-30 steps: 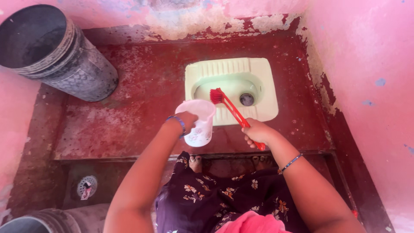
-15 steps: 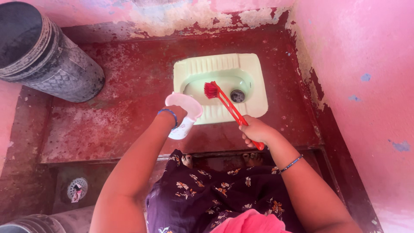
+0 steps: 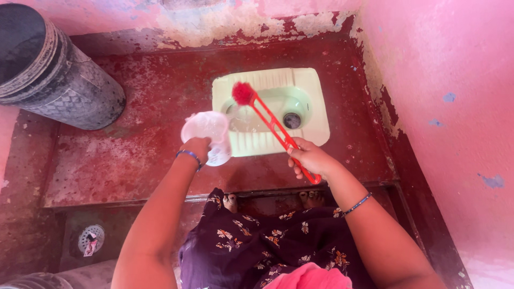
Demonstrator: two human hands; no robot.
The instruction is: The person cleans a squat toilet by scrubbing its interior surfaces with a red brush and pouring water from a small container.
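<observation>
- Rinse step is running: left hand [image 3: 197, 147], fingers closed on the mug [image 3: 208, 135], is tipping it at the pan [image 3: 308, 85]'s near-left edge.
- Right hand [image 3: 309, 158] is gripping the red brush [image 3: 267, 119], head over the pan's far-left rim.
- Next move, as judged, is needing bristles lowered into the bowl.
- Worn red floor [image 3: 139, 139] is surrounding the pan; pink walls [image 3: 444, 107] are enclosing it; grey bucket [image 3: 53, 80] is standing far left.

No labels, signs or screens show anywhere in view. The only thing that may be a package is a small crumpled scrap, white with a bit of red, lying on the round metal floor drain [image 3: 90, 239], well below and to the left of the left hand's fingers [image 3: 199, 144]; what it is cannot be told.
</observation>
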